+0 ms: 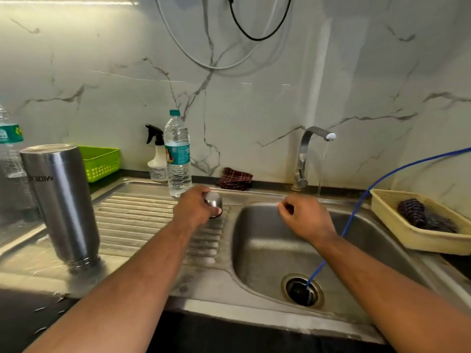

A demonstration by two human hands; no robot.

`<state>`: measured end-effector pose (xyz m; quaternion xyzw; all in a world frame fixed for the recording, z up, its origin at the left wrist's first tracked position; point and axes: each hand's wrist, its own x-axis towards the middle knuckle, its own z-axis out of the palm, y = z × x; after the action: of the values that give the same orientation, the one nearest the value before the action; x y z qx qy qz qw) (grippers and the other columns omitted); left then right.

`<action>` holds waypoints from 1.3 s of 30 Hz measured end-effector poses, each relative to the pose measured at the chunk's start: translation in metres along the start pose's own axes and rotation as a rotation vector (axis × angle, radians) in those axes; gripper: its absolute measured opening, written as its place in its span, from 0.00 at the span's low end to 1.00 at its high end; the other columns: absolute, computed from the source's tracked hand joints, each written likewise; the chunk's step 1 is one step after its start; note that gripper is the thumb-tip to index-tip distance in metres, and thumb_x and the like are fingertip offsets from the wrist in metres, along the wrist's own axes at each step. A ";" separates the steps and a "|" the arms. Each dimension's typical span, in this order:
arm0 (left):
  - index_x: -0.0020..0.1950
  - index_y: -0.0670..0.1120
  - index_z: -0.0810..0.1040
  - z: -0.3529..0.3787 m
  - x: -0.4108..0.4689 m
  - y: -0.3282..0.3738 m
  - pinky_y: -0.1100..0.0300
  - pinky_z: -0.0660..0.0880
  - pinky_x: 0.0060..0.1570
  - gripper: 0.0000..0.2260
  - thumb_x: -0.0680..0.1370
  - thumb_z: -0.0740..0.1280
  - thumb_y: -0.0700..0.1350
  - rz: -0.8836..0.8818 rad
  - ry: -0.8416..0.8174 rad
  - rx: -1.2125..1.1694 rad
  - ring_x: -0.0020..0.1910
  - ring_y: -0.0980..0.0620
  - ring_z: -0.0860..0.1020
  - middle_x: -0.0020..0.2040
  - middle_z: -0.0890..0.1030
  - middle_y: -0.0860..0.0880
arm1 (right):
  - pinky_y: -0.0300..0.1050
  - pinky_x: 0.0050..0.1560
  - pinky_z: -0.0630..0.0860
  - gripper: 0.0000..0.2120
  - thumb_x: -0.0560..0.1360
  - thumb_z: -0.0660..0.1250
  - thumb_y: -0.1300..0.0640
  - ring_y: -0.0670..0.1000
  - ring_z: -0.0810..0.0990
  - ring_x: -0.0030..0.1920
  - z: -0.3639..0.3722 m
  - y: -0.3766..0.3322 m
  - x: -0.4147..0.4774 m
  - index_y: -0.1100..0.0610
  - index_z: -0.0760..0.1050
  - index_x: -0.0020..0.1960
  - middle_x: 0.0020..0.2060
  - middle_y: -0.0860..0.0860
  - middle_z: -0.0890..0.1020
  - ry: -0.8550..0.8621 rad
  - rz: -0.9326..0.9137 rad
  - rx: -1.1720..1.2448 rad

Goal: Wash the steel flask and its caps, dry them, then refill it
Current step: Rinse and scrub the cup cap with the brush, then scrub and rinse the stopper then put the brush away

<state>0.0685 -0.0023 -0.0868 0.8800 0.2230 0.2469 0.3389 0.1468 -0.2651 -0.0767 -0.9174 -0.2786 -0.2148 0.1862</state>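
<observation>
The left hand (196,207) grips a small rounded steel cap (214,201) on the ribbed steel drainboard (142,217), right of the tall inverted steel flask (61,200). The right hand (303,217) curls its fingers above the basin (267,250); whether it holds anything is unclear.

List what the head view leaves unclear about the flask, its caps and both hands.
All in the head view:
Steel cap: mostly covered by the left hand gripping it.
Right hand: curled fingers hide whether it pinches anything.
Steel flask: stands mouth-down on the drainboard, so its inside is hidden.
Left plastic bottle: cut off by the frame edge.
</observation>
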 end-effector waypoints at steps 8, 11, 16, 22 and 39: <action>0.70 0.51 0.75 0.008 0.017 -0.006 0.46 0.70 0.67 0.32 0.69 0.82 0.52 -0.104 -0.006 0.112 0.65 0.44 0.77 0.65 0.81 0.47 | 0.45 0.37 0.74 0.16 0.82 0.61 0.42 0.47 0.77 0.37 0.007 0.017 -0.001 0.49 0.79 0.43 0.36 0.45 0.80 -0.081 -0.039 -0.060; 0.71 0.51 0.73 0.013 0.017 -0.008 0.43 0.66 0.67 0.31 0.71 0.80 0.53 -0.153 -0.002 0.115 0.67 0.42 0.75 0.65 0.80 0.46 | 0.43 0.35 0.69 0.14 0.82 0.61 0.43 0.44 0.76 0.37 0.010 0.022 0.001 0.47 0.79 0.43 0.36 0.44 0.80 -0.081 -0.041 -0.044; 0.80 0.49 0.62 0.012 0.013 -0.002 0.37 0.63 0.70 0.41 0.72 0.78 0.56 -0.102 0.065 0.142 0.75 0.39 0.66 0.76 0.68 0.44 | 0.42 0.34 0.68 0.14 0.82 0.62 0.43 0.43 0.76 0.37 0.011 0.029 0.002 0.48 0.79 0.42 0.36 0.44 0.80 -0.119 0.027 0.004; 0.75 0.50 0.70 0.016 -0.003 0.039 0.43 0.68 0.69 0.29 0.76 0.75 0.50 0.174 0.115 0.084 0.71 0.43 0.70 0.71 0.73 0.45 | 0.42 0.34 0.69 0.16 0.81 0.63 0.44 0.45 0.77 0.37 0.003 0.045 0.004 0.48 0.78 0.38 0.35 0.46 0.80 -0.122 0.152 0.027; 0.73 0.53 0.72 0.137 -0.049 0.095 0.46 0.71 0.70 0.28 0.75 0.76 0.52 0.276 -0.460 0.283 0.69 0.49 0.74 0.71 0.75 0.50 | 0.48 0.51 0.82 0.08 0.75 0.71 0.51 0.51 0.84 0.44 0.045 0.073 -0.007 0.53 0.84 0.52 0.47 0.52 0.86 -0.728 0.115 -0.080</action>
<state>0.1316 -0.1602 -0.1224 0.9734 0.0508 0.0512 0.2177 0.1977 -0.3035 -0.1337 -0.9544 -0.2658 0.1258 0.0510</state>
